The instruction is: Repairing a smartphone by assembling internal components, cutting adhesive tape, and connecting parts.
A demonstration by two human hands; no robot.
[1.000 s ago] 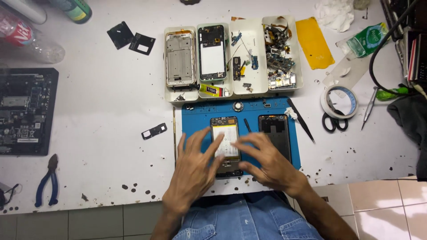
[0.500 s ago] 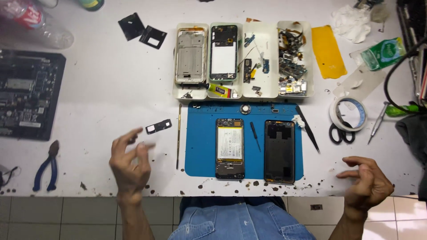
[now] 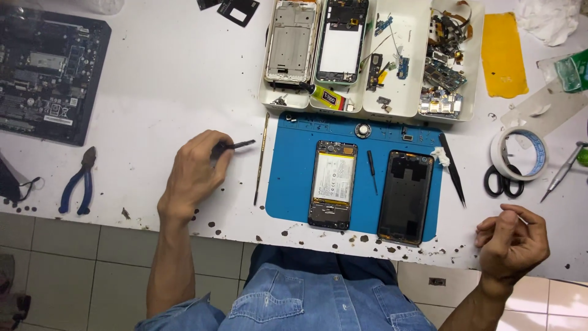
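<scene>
From the head view, the left hand (image 3: 195, 171) is resting on the white worktable (image 3: 159, 92), its fingers closing on a small flat black strip (image 3: 236, 145) that is sticking out just past the fingertips. A thin metal rod (image 3: 261, 158) is lying just beyond that, beside the blue mat's (image 3: 294, 165) edge. The right hand (image 3: 513, 242) is hovering off the table's near edge, fingers curling together; whether it is gripping anything cannot be told
</scene>
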